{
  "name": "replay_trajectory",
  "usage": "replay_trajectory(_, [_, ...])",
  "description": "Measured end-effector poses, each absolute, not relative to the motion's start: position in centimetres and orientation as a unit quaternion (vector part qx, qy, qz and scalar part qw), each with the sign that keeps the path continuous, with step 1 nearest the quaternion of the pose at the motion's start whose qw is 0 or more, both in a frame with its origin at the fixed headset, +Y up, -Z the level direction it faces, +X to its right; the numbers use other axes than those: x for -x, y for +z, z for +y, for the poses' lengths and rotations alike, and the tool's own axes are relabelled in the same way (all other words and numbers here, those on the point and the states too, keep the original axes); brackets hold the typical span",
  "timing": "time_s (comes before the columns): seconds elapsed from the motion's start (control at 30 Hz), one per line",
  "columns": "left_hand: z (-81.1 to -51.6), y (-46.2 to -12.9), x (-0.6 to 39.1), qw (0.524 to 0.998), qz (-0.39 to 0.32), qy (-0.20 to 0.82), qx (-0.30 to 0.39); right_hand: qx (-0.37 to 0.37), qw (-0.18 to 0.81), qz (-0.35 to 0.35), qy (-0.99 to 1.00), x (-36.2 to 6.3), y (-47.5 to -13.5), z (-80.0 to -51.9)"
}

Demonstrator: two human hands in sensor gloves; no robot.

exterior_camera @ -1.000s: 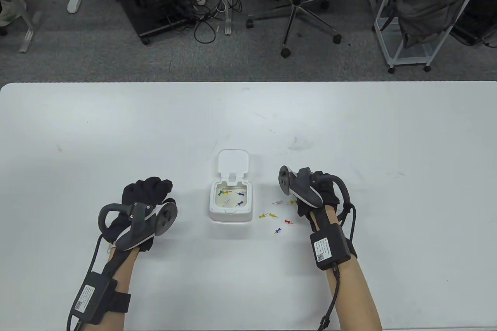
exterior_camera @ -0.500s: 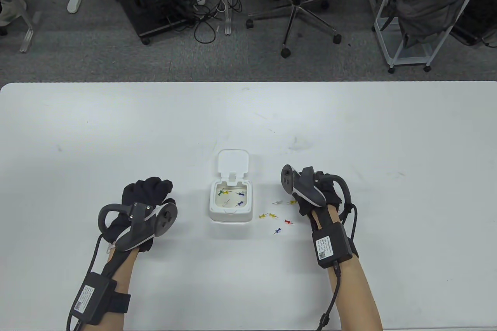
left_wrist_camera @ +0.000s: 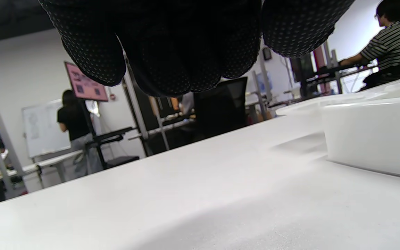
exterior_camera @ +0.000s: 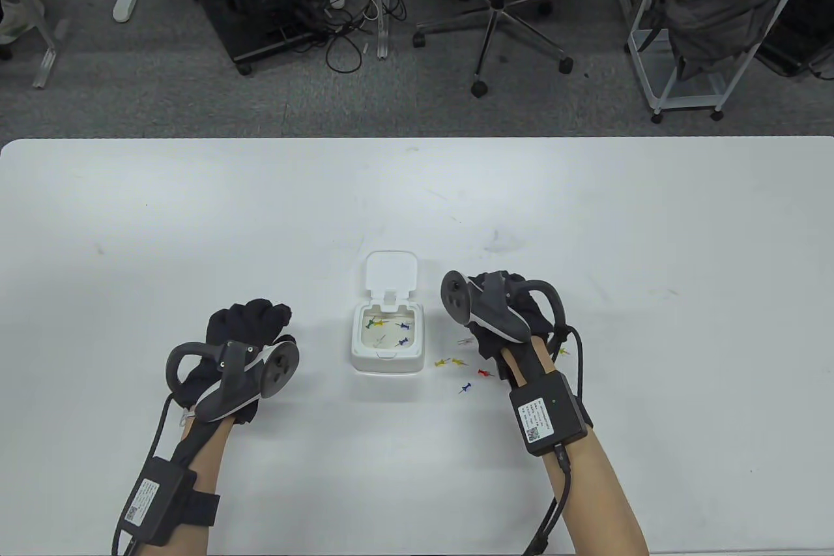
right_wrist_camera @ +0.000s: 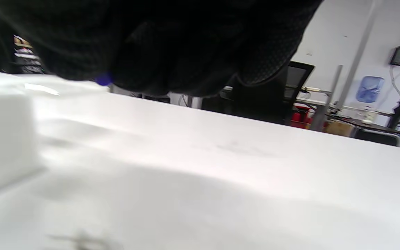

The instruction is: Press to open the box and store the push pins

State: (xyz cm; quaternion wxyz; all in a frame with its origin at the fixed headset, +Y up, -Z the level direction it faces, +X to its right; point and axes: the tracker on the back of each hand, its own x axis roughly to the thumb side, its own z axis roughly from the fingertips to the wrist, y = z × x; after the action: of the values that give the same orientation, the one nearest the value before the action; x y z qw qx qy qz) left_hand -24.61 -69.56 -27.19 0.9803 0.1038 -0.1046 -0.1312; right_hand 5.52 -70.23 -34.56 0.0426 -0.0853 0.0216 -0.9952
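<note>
Right hand point(exterior_camera: 505, 318) sits just right of the box point(exterior_camera: 387, 337), over the loose pins – fingers curled under the tracker, and the right wrist view shows a small blue blob point(right_wrist_camera: 103, 79) at the fingertips, too blurred to say if it's a pin or whether it's pinched, so the grip can't be told. Left hand point(exterior_camera: 238, 347) rests on the table point(exterior_camera: 195, 210) left of the box, apart from it, fingers point(left_wrist_camera: 92, 45) bunched together and holding nothing that shows in the left wrist view. Box is white, lid point(exterior_camera: 391, 270) flipped open toward the far side, standing up from the back edge. Inside – green pin point(exterior_camera: 371, 323), yellow pin point(exterior_camera: 381, 323), two blue pins point(exterior_camera: 404, 326) and a clear one point(exterior_camera: 380, 339). On the table right of the box: two yellow pins point(exterior_camera: 451, 362) close together, a red pin point(exterior_camera: 483, 373) near the right wrist, a blue pin point(exterior_camera: 465, 388) nearest the table's near edge, a clear pin point(exterior_camera: 464, 341) partly under the right hand. Another yellow bit point(exterior_camera: 563, 351) shows just right of the right wrist, partly hidden.
</note>
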Motion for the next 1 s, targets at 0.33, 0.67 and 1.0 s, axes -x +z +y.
replay_trajectory(0.33, [-69.6,-27.2,24.7,0.981,-0.103,-0.127,-0.103,0.163,0.054,0.037,-0.984,1.1,-33.1,-68.7])
replay_trajectory(0.67, [-69.3,-27.0,24.7,0.982,-0.104,-0.12,-0.102,0.176,0.064,0.019,-0.982,3.2,-33.3,-69.6])
replay_trajectory(1.0, [-69.2,-27.0,24.8,0.982,-0.101,-0.123,-0.1,0.149,0.071,0.018,-0.986,1.2,-33.3,-68.9])
